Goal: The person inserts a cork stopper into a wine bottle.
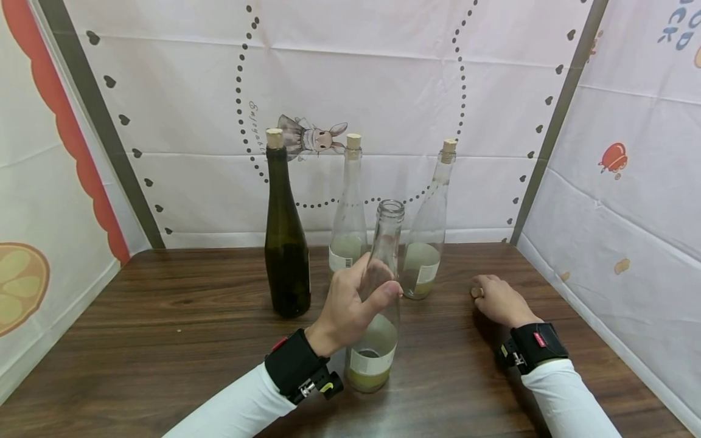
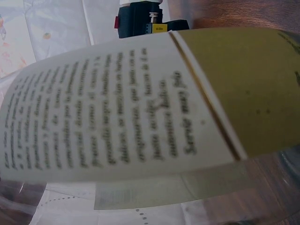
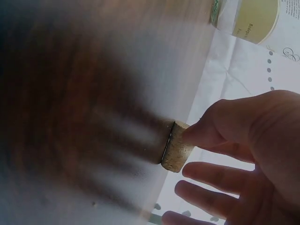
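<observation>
My left hand [image 1: 346,307] grips an uncorked clear glass bottle [image 1: 372,364] around its upper body, thumb toward the near side. The bottle stands upright on the table, its mouth bare. Its printed back label [image 2: 93,112] fills the left wrist view, hiding the left fingers there. At the right of the table, my right hand [image 1: 499,301] pinches a cork [image 3: 177,149] that rests on the tabletop. In the right wrist view the thumb lies on the cork and the other fingers spread beside it.
Behind the held bottle stand a dark green corked bottle [image 1: 287,267] and two clear corked bottles, one in the middle [image 1: 347,237] and one leaning-looking at right [image 1: 424,258]. The brown wooden table [image 1: 181,371] meets printed white cloth walls [image 1: 394,103].
</observation>
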A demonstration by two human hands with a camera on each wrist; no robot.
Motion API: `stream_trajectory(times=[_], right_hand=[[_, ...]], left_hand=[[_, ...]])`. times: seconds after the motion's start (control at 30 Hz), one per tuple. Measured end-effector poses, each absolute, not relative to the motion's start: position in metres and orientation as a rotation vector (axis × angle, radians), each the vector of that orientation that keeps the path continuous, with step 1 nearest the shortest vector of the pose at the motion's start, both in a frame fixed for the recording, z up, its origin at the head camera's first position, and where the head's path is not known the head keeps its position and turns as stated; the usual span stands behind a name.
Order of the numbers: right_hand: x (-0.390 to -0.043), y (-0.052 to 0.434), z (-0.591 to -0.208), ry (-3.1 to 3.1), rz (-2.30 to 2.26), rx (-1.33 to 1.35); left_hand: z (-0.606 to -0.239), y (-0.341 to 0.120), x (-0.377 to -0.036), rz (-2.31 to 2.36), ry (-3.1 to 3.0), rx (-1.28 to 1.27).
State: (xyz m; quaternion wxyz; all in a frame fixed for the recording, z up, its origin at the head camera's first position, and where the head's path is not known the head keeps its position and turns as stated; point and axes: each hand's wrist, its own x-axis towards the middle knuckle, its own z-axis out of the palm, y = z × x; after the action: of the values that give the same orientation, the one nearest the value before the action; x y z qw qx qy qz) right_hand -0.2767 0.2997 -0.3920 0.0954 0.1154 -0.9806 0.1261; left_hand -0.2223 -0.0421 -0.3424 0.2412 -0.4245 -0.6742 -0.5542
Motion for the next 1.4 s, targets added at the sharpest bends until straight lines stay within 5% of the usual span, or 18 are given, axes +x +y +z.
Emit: stream_trajectory(times=[0.77,1.4], right_hand=[[-0.275,0.303,-0.384,-2.861,0.337,0.361],[-0.226,0.228,-0.292,-2.41,0.703,0.454]], left_hand=[[-0.342,-0.041,-0.221,-1.513,-1.839,-1.164],[-0.343,-0.043,-0.222,-1.52,-1.848,-1.156]])
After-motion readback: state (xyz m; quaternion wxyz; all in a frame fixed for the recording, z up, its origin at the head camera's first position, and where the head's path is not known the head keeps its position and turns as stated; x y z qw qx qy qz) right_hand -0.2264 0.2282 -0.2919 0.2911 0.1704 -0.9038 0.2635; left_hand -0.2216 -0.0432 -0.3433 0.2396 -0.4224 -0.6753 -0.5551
